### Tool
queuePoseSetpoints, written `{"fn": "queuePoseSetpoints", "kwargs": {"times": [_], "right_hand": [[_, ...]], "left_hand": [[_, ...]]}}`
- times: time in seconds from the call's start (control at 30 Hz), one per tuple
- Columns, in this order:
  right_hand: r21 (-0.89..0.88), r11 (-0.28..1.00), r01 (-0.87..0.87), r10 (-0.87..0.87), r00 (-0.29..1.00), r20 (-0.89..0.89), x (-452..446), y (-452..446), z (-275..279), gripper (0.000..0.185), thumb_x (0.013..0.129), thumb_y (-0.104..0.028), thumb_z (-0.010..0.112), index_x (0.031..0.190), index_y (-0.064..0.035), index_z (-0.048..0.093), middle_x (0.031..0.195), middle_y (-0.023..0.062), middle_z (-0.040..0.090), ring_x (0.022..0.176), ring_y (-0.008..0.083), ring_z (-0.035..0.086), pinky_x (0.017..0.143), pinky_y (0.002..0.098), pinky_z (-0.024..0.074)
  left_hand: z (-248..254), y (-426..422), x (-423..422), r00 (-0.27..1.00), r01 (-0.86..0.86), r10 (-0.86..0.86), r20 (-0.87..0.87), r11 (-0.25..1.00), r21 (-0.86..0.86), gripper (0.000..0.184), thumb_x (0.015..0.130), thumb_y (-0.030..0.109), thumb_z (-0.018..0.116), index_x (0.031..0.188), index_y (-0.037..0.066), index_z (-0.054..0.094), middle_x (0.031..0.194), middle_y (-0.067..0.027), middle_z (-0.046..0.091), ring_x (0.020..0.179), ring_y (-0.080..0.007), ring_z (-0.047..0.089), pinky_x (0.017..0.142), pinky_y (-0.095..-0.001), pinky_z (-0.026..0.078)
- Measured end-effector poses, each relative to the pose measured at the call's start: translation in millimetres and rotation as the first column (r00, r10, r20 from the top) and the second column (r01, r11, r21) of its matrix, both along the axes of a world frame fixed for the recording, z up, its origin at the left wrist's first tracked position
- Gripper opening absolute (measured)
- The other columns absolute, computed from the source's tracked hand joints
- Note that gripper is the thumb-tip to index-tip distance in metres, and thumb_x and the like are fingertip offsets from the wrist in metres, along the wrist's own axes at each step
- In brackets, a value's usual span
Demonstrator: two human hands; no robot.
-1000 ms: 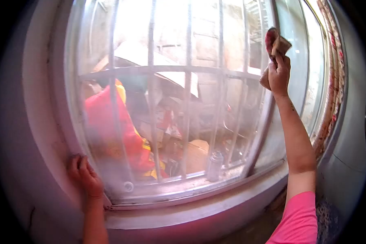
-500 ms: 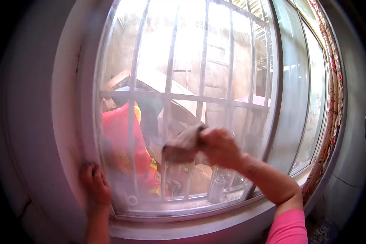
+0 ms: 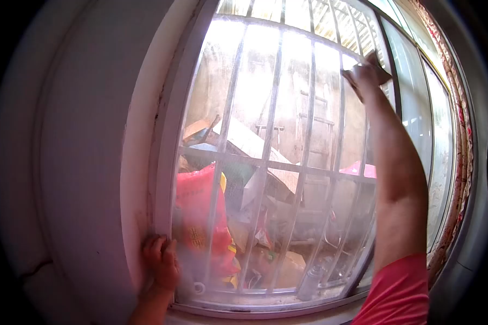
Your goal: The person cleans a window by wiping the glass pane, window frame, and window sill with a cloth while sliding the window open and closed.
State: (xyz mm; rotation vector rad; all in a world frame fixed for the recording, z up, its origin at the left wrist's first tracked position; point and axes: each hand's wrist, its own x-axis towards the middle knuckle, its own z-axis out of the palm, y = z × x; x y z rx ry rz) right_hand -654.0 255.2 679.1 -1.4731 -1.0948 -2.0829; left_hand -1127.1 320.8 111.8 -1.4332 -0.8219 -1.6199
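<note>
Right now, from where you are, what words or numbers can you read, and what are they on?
No text can be read.
Red bag behind the glass: yellowish marks on its front, too blurred to read.
Bottle near the window's bottom edge: too hazy to make out any lettering.

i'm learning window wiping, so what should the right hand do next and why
Probably sweep the cloth down and leftward: the right hand holds it high, near the right edge of the glass, whose lower left part looks hazy in front of the red bag.
</note>
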Motion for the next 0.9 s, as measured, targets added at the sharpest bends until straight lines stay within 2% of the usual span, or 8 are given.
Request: {"fn": "queuePoseSetpoints", "kwargs": {"times": [0.07, 0.1, 0.17, 0.27, 0.6, 0.63, 0.8, 0.9], "right_hand": [[0.037, 0.871, -0.49, 0.49, 0.872, 0.015, -99, 30, -12, 0.048, 0.08, -0.052, 0.06, 0.095, -0.0069, 0.07, 0.089, 0.0149, 0.065, 0.087, 0.0298, 0.063, 0.083, 0.0389, 0.0474], [-0.051, 0.995, -0.088, 0.088, 0.996, -0.011, -163, 12, -40, 0.048, 0.078, -0.051, 0.064, 0.095, -0.0065, 0.07, 0.094, 0.0142, 0.064, 0.09, 0.03, 0.061, 0.083, 0.0385, 0.0474], [-0.105, 0.459, -0.882, 0.888, 0.456, 0.052, -223, 37, -63, 0.054, 0.061, -0.005, 0.077, 0.11, 0.0035, 0.058, 0.092, 0.0174, 0.063, 0.078, 0.031, 0.061, 0.072, 0.0395, 0.0505], [-0.449, 0.609, -0.654, 0.788, 0.562, 0.25, -287, 40, -101, 0.059, 0.068, 0.007, 0.056, 0.125, -0.0105, 0.055, 0.12, 0.0145, 0.054, 0.111, 0.0298, 0.051, 0.096, 0.0404, 0.0427], [-0.074, 0.628, -0.774, 0.776, 0.618, 0.127, 1, 16, -96, 0.075, 0.061, 0.011, 0.063, 0.131, -0.007, 0.046, 0.121, 0.0156, 0.054, 0.114, 0.0292, 0.049, 0.096, 0.0364, 0.0416], [-0.159, 0.372, -0.914, 0.923, 0.383, -0.045, 29, 5, -115, 0.073, 0.061, 0.01, 0.064, 0.13, -0.0067, 0.047, 0.122, 0.016, 0.055, 0.114, 0.0289, 0.052, 0.097, 0.0358, 0.042], [0.385, 0.478, -0.789, 0.864, 0.344, -0.368, 7, -38, -279, 0.06, 0.074, 0.009, 0.047, 0.132, -0.0019, 0.042, 0.117, 0.0133, 0.054, 0.103, 0.0273, 0.055, 0.088, 0.0317, 0.0478], [0.108, 0.422, -0.9, 0.902, 0.404, -0.154, -63, -3, -373, 0.067, 0.072, 0.01, 0.046, 0.136, -0.0035, 0.038, 0.125, 0.0141, 0.047, 0.11, 0.0265, 0.048, 0.096, 0.0331, 0.0397]], "left_hand": [[1, -1, 2, 1.0, -0.002, 0.002, 0.007, 1.0, 0.005, 0.023, 0.088, 0.007, 0.047, 0.109, 0.007, 0.055, 0.114, -0.0156, 0.049, 0.105, -0.0364, 0.046, 0.092, -0.0493, 0.037], [-1, -2, 3, 1.0, -0.005, 0.005, 0.012, 1.0, 0.005, 0.022, 0.088, 0.007, 0.047, 0.108, 0.007, 0.055, 0.114, -0.0158, 0.049, 0.105, -0.0364, 0.046, 0.092, -0.0492, 0.037], [1, -3, 4, 1.0, 0.001, -0.001, 0.011, 1.0, 0.016, 0.021, 0.089, 0.008, 0.046, 0.107, 0.006, 0.056, 0.114, -0.0162, 0.05, 0.105, -0.0364, 0.047, 0.092, -0.0495, 0.037], [1, -2, 3, 0.999, -0.041, 0.04, 0.014, 0.999, 0.029, 0.02, 0.089, 0.008, 0.046, 0.106, 0.005, 0.056, 0.114, -0.0164, 0.05, 0.106, -0.0358, 0.047, 0.093, -0.0496, 0.037], [-4, 3, 4, 0.996, -0.077, 0.076, 0.055, 0.997, 0.01, 0.022, 0.086, 0.007, 0.048, 0.106, 0.005, 0.058, 0.111, -0.0134, 0.053, 0.103, -0.0347, 0.05, 0.091, -0.0467, 0.039], [-3, 3, 4, 0.997, -0.057, 0.056, 0.057, 0.998, 0.021, 0.022, 0.086, 0.007, 0.048, 0.106, 0.005, 0.059, 0.11, -0.013, 0.053, 0.103, -0.0346, 0.05, 0.091, -0.0465, 0.039], [7, -11, 5, 0.998, 0.013, -0.014, 0.067, 1.0, 0.018, 0.02, 0.088, 0.004, 0.05, 0.106, 0.004, 0.059, 0.11, -0.0141, 0.054, 0.102, -0.0336, 0.05, 0.09, -0.0446, 0.038], [9, -4, 8, 0.998, 0.028, -0.03, 0.061, 0.999, 0.025, 0.02, 0.089, 0.003, 0.051, 0.107, 0.004, 0.058, 0.11, -0.016, 0.054, 0.102, -0.0333, 0.05, 0.09, -0.0435, 0.038]]}}
